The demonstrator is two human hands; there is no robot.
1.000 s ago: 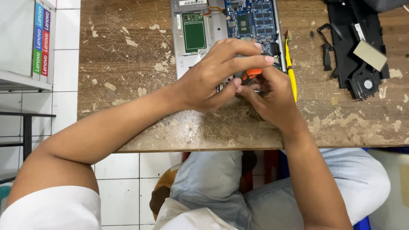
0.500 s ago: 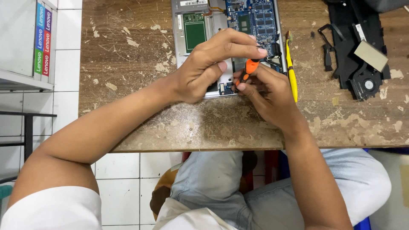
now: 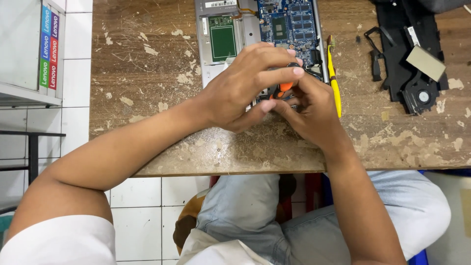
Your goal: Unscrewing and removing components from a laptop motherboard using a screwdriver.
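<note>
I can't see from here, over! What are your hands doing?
Left hand and right hand both pinch the orange screwdriver. Tip over the open laptop. Yellow tool lies beside it, untouched.

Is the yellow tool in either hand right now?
No, the yellow tool lies on the table beside the right hand, untouched.

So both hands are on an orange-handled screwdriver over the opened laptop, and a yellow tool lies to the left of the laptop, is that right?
Not quite. The head view shows the yellow tool lying along the right edge of the opened laptop, not the left. Both the left hand and right hand do hold the orange-handled screwdriver.
</note>
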